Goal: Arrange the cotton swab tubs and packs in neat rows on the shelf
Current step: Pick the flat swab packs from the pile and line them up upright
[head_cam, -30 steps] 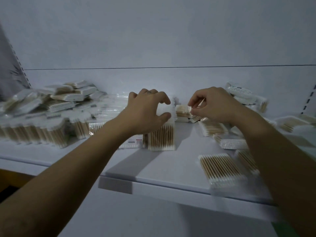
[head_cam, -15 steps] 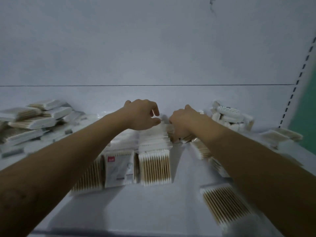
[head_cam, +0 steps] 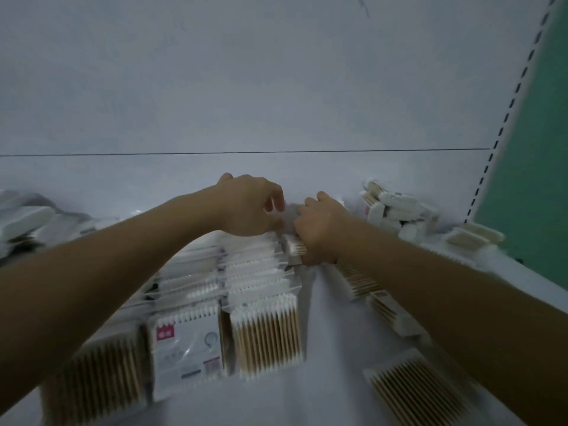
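The right hand (head_cam: 319,232) is closed in a fist round a small pack (head_cam: 295,249) of cotton swabs. Its knuckles are up, and pale wooden stick ends show at the thumb side. It holds the pack low on the shelf (head_cam: 332,348), at the far end of the right row (head_cam: 261,272). The left hand (head_cam: 249,207) hangs just beside it over the back of the same row, fingers arched down and thumb tucked under. Clear film shows between thumb and fingertips, but I cannot tell whether the hand pinches it.

3 rows of flat rectangular packs stand on edge, running from the shelf front toward the back panel (head_cam: 276,87).
- The front pack (head_cam: 267,339) of the right row shows tan sticks side by side with fluffy white tips at both ends, under glossy clear wrapping.
- The middle row (head_cam: 190,281) ends in a labelled pack (head_cam: 187,342), white-faced with a small red square at its top corner.
- The left row (head_cam: 101,370) shows tan sticks too, blurred, partly behind the left forearm.

To the right of the rows, loose packs (head_cam: 356,281) lie flat and askew under the right forearm. Another flat pack (head_cam: 415,392) sits near the front edge. A jumbled heap (head_cam: 396,210) of packs rests against the back panel at the right, and a second heap (head_cam: 27,219) is at the far left.

The shelf is smooth matte white. The panel is the same, crossed by 1 thin dark seam. A slotted upright (head_cam: 507,118) borders a green wall (head_cam: 538,149).
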Demonstrator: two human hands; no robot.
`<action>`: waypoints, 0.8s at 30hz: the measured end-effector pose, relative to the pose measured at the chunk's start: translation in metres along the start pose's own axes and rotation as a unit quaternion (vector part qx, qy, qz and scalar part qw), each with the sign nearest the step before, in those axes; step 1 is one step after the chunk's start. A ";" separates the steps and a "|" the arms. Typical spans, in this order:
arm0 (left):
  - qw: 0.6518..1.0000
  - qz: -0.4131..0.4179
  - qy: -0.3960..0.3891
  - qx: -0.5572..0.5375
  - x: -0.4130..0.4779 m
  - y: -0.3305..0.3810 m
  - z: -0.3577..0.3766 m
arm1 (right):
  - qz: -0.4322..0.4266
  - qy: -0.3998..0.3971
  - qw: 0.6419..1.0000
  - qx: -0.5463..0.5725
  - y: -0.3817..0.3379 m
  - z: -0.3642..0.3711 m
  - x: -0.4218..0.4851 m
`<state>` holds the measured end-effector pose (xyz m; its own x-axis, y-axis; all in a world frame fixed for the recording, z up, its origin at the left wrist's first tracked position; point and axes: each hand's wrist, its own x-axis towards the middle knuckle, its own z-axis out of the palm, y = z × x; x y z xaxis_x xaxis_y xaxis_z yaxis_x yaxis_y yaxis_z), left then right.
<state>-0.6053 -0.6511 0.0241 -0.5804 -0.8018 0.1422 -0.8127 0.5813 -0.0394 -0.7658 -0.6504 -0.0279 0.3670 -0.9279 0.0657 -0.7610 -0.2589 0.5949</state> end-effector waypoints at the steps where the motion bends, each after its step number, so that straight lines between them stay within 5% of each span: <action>1: 1.000 0.002 0.001 0.000 0.003 0.000 0.000 | -0.004 -0.010 1.000 0.008 0.004 0.000 -0.005; 10: 0.999 -0.013 -0.048 0.017 0.012 0.024 0.004 | -0.082 -0.213 0.959 0.170 0.038 -0.024 -0.038; 17: 0.998 -0.059 -0.036 0.009 0.007 0.034 0.007 | -0.090 -0.071 0.959 0.260 0.046 -0.019 -0.011; 24: 0.995 -0.099 -0.013 0.007 -0.005 0.031 -0.002 | -0.089 -0.171 0.947 0.258 0.017 -0.010 0.018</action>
<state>-0.6275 -0.6283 0.0239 -0.4107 -0.9034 0.1233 -0.9114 0.4106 -0.0271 -0.7671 -0.6691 -0.0088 0.3863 -0.8675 -0.3135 -0.8961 -0.4335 0.0955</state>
